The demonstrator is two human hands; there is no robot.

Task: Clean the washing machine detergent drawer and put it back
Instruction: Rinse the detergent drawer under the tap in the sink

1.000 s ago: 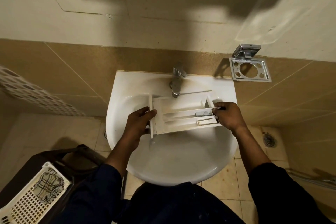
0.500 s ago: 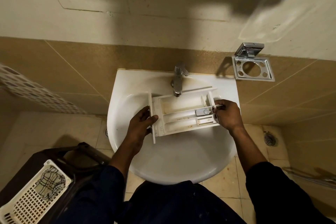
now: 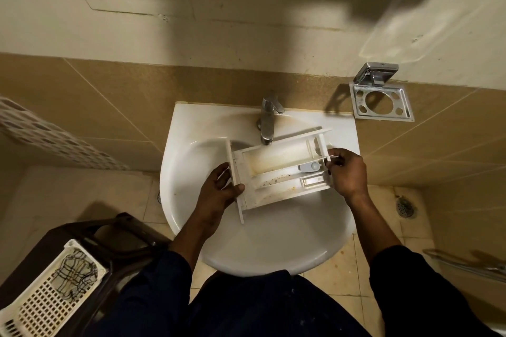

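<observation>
Sink (image 3: 273,249) of white ceramic is fixed to a wall with brown tiles (image 3: 115,96) below and cream paint above, where a large shadow falls. A chrome tap (image 3: 267,123) stands at the back rim, with yellowish marks on the ceramic around it. The drawer (image 3: 276,169) is held over the basin, just under the tap spout, lying crosswise and a little tilted. Brown stains and specks show in its compartments, and a small grey part sits near its right end. The left hand (image 3: 219,191) grasps the front panel at the left end of the drawer, with the thumb on the near face. The right hand (image 3: 346,172) holds the other end, with its fingers curled round a thin edge. On the wall to the right of the sink is a chrome holder (image 3: 382,102) with holes. The floor (image 3: 383,276) has beige tiles, stained near a round drain (image 3: 406,208) at the right. At lower left a white basket (image 3: 46,295) with a checked cloth in it stands on a dark brown stool (image 3: 109,230)
</observation>
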